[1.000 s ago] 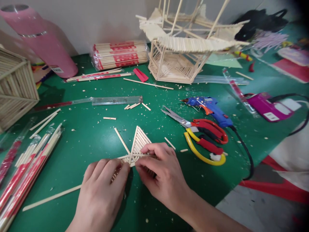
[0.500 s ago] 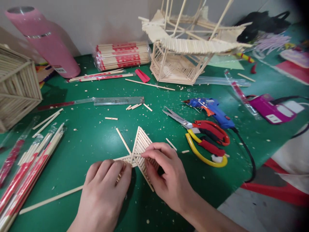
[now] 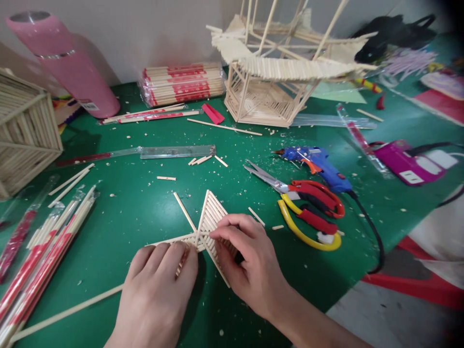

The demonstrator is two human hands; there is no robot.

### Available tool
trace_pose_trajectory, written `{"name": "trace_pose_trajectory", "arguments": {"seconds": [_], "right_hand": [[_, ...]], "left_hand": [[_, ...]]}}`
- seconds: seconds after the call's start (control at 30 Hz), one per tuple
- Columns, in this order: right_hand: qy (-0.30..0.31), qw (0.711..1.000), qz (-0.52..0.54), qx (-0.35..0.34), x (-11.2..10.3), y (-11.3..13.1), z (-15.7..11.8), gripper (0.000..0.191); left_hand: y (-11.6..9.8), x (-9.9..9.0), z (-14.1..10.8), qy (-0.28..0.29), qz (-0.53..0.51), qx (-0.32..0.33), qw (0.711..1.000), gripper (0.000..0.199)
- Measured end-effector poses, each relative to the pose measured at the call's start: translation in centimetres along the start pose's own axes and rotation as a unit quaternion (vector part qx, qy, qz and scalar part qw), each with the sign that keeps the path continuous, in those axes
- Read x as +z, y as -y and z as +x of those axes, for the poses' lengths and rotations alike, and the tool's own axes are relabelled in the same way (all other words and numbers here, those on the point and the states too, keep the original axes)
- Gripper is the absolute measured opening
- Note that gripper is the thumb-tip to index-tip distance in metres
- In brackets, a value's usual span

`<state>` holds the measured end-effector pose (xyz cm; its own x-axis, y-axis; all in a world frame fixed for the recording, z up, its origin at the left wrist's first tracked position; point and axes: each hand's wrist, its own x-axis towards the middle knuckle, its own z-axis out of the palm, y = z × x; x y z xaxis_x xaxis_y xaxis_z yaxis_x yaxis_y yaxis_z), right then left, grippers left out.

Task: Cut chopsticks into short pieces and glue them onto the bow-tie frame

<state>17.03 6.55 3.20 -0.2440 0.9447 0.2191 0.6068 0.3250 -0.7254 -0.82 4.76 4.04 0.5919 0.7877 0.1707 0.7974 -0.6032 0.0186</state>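
Observation:
A small star-like frame of wooden sticks (image 3: 213,212) lies on the green table between my hands, its upper right triangle filled with parallel sticks. My left hand (image 3: 157,285) is curled over the frame's left part, fingers pressed together and hiding what is under them. A long stick (image 3: 72,311) reaches from under this hand to the lower left. My right hand (image 3: 248,261) pinches at the frame's centre, thumb and index finger on the sticks. Its other fingers are bent over the filled triangle.
Scissors (image 3: 275,183), pliers with yellow and red handles (image 3: 315,222) and a blue glue gun (image 3: 315,164) lie to the right. Packed chopsticks (image 3: 47,251) are at left. A large stick model (image 3: 268,92), a chopstick bundle (image 3: 184,84) and a pink bottle (image 3: 68,63) stand behind.
The long stick's end has shifted down and left, and another stick now shows above my left hand's knuckles. My hands have barely moved.

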Motion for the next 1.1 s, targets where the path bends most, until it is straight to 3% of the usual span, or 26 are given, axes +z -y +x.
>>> {"name": "trace_pose_trajectory", "arguments": {"seconds": [0.2, 0.37, 1.1], "right_hand": [[0.003, 1.000, -0.004, 0.000, 0.13, 0.01, 0.02, 0.020], [-0.006, 1.000, -0.004, -0.002, 0.07, 0.04, 0.03, 0.019], [0.010, 1.000, 0.011, 0.011, 0.13, -0.02, -0.06, 0.017]], "left_hand": [[-0.02, -0.08, 0.35, 0.031, -0.048, -0.041, 0.998, 0.019], [0.00, -0.24, 0.43, 0.018, -0.076, -0.056, 0.995, 0.020], [0.21, 0.32, 0.31, -0.020, -0.067, -0.045, 0.997, 0.017]]}}
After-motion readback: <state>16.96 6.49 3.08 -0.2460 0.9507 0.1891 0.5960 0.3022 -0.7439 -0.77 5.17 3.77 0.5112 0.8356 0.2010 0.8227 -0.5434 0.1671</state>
